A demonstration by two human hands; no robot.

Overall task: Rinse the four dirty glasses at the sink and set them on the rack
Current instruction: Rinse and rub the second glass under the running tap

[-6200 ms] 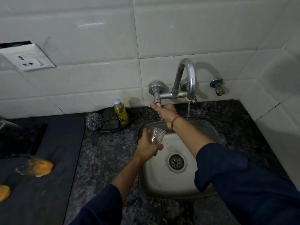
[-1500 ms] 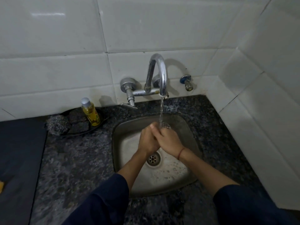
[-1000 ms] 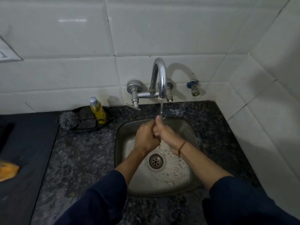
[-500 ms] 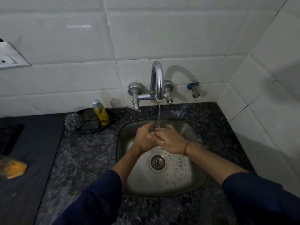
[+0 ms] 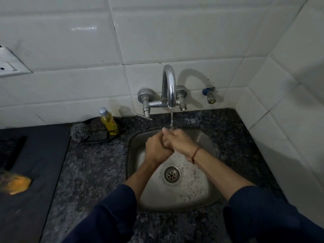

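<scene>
My left hand [image 5: 157,149] and my right hand [image 5: 178,142] are pressed together over the steel sink [image 5: 185,192], right under the thin stream from the chrome tap [image 5: 169,85]. The fingers of my left hand are curled into a grip, and the fingers of my right hand curl in against it. The glass is hidden between the two hands; I see none of it clearly. Water runs onto my fingertips. No other glass and no rack are in view.
A yellow soap bottle [image 5: 108,121], a steel scrubber [image 5: 78,131] and dark sponges sit in a black dish left of the sink. A dark mat [image 5: 35,163] with an orange object [image 5: 15,184] covers the left counter. White tiled walls close in behind and on the right.
Six seconds ago my left hand held the glass alone while my right hand was at the tap handle. Both hands have since stayed together under the stream, shifting only slightly.
</scene>
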